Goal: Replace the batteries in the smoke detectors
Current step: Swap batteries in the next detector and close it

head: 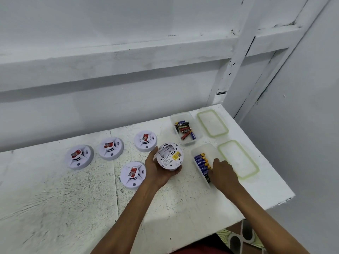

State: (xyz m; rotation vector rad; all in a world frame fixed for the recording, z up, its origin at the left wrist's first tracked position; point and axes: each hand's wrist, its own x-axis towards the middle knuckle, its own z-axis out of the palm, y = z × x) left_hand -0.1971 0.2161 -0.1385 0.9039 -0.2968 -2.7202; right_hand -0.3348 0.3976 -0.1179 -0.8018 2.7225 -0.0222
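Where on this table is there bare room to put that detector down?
The wide near-left stretch of table, in front of the four resting detectors, is bare. The right end is crowded with two battery boxes and their lids.

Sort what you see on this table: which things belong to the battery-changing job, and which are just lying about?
Part of the job:
- held smoke detector, left hand
- four more detectors
- near tub, blue batteries, right hand reaching in
- far tub, mixed batteries

Lying about:
- two green-rimmed lids
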